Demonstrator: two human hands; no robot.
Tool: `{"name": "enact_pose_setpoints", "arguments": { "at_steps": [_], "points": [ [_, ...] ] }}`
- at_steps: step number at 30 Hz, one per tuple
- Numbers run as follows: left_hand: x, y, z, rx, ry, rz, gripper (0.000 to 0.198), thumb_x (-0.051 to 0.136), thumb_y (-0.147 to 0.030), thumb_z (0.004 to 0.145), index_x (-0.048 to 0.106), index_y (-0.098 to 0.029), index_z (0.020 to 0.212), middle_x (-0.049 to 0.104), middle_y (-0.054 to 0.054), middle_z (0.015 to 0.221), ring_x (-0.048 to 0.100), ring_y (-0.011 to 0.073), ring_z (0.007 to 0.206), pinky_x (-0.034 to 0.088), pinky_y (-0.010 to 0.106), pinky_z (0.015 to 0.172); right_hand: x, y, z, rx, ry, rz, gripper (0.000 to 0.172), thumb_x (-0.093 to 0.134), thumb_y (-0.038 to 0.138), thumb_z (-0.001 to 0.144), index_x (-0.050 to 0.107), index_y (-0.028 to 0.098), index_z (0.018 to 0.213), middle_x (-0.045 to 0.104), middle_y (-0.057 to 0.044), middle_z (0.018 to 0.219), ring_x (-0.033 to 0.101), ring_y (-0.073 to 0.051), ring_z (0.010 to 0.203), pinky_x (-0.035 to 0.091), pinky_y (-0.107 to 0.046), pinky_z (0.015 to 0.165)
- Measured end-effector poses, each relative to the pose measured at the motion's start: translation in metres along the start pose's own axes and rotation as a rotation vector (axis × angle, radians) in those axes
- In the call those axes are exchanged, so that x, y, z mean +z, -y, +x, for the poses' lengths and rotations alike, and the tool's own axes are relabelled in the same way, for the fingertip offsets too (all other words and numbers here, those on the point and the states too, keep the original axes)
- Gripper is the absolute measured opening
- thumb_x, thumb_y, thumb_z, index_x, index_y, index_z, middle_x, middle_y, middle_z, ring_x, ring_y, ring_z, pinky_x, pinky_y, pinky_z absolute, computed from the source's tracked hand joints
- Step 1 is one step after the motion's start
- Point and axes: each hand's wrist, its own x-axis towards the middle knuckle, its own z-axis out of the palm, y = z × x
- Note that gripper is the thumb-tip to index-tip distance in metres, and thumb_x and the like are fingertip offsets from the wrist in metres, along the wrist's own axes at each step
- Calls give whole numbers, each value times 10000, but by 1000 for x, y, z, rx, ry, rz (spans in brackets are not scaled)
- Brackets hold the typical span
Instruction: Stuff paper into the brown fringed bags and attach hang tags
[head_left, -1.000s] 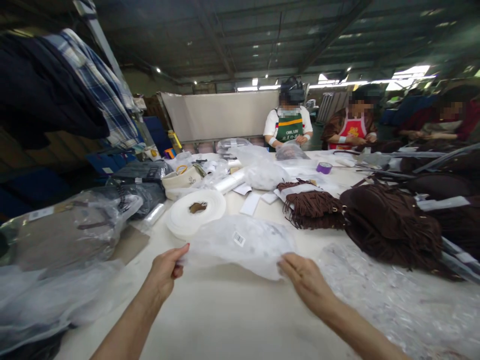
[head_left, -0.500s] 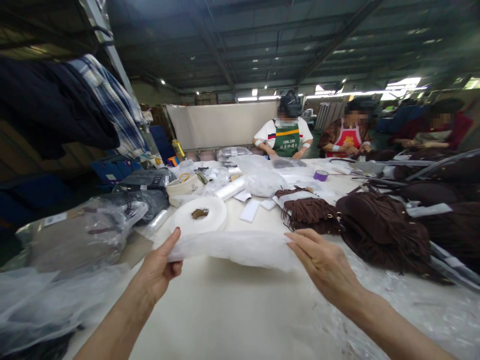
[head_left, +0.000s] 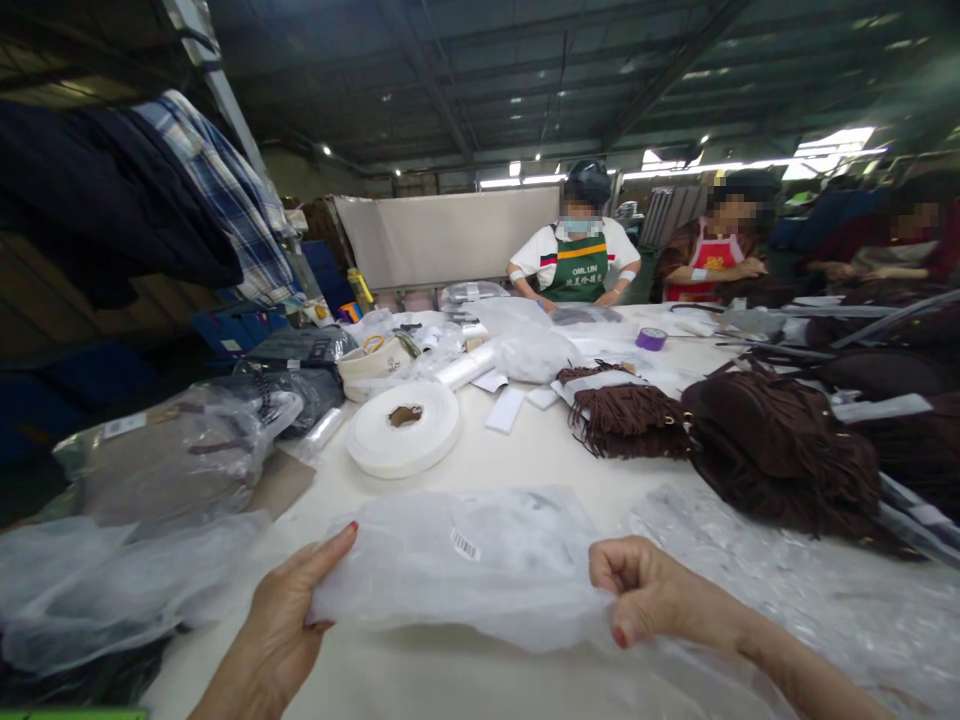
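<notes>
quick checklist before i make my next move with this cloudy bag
1. Left grip on the cloudy bag: ok, thumb over its left end.
2. Right grip on the bag: ok, pinching its right end.
3. Barcode label readable side up: ok, bars show.
4. Bag smooth: not ok, creased near the right grip.
5. White roll uncovered: ok, its whole top shows.
6. Bag's contents: cannot tell, film too cloudy.
</notes>
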Motion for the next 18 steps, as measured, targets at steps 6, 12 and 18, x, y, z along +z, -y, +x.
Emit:
{"name": "enact_pose_setpoints", "arguments": {
  "at_steps": [6,12,18],
  "points": [
    [-5,3,-15,33,60,-56,75,666,-202,711,676,-174,779,654,6,658,602,149,544,482,218,473,7,-13,2,100,53,203,391,765,348,511,421,174,579,455,90,473,322,-34,405,201,-168,401],
    [-2,3,-18,-16,47,-75,132,672,-209,682,672,-178,810,631,4,603,611,181,540,515,287,536,45,-4,-3,155,27,2,193,662,127,515,612,140,702,578,53,622,460,-63,553,320,-162,519],
    [-10,2,-13,115,150,6,252,701,-370,643,641,-207,825,624,6,626,596,202,582,495,301,522,39,0,7,164,-114,354,354,791,310,448,494,158,564,556,51,507,490,-77,459,344,-189,487]
  ]
}}
